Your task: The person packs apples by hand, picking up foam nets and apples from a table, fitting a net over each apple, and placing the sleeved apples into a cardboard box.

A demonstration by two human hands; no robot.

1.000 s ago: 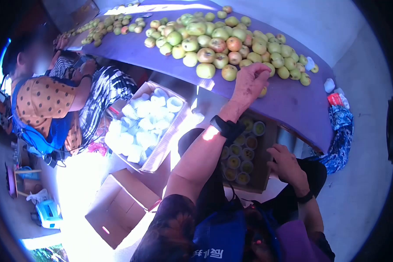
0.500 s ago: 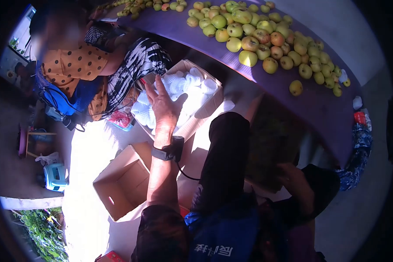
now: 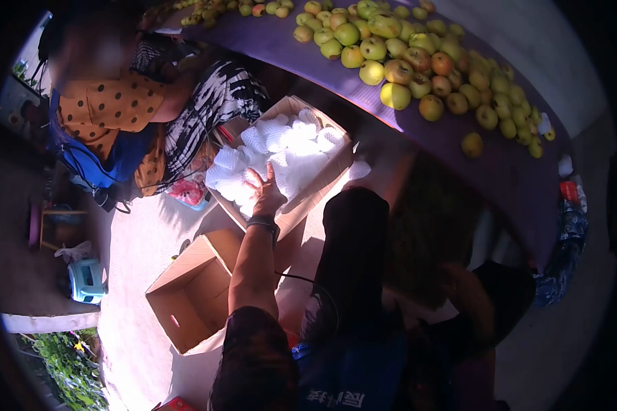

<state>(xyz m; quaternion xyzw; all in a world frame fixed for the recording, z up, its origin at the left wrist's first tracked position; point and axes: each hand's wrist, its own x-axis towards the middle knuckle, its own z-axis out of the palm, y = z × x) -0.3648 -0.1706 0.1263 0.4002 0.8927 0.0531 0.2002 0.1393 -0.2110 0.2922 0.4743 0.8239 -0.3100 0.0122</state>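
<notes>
Many white foam fruit nets (image 3: 281,137) lie loose in a cardboard carton (image 3: 319,183), whose walls presumably keep the springy heap together, close beside the knee. The left hand (image 3: 269,197) reaches over them, fingers spread; contact is unclear. Shadow hides the right hand's (image 3: 457,281) grip. Green-yellow apples (image 3: 418,60) crowd the purple-covered bench (image 3: 507,188).

Looks like a fruit-packing workroom: apples (image 3: 418,58) heaped on a purple table (image 3: 504,181), foam sleeves (image 3: 291,140) filling a carton (image 3: 313,192)
</notes>
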